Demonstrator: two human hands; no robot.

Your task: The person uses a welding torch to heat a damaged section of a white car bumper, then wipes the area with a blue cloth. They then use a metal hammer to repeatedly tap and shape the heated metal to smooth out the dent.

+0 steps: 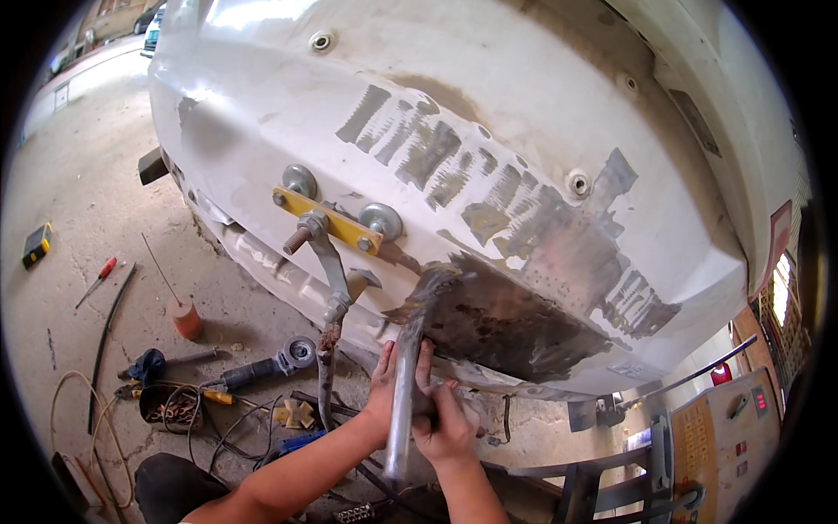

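Observation:
In the middle, a bare metal bar slants down from a scorched, ground patch on the white vehicle panel. My left hand is behind the bar, partly hidden by it, with fingers stretched up towards the panel's lower edge. Just right of the bar, my right hand has its fingers curled in and its thumb up; what they close on is hidden. To the left, a yellow plate with round metal pads rests against the panel. A threaded bolt and a bent metal arm join it.
An angle grinder, a red screwdriver, a black hose, an orange piece with a wire and a can of copper-coloured bits lie on the floor. Cables run near my left forearm. A control box stands right.

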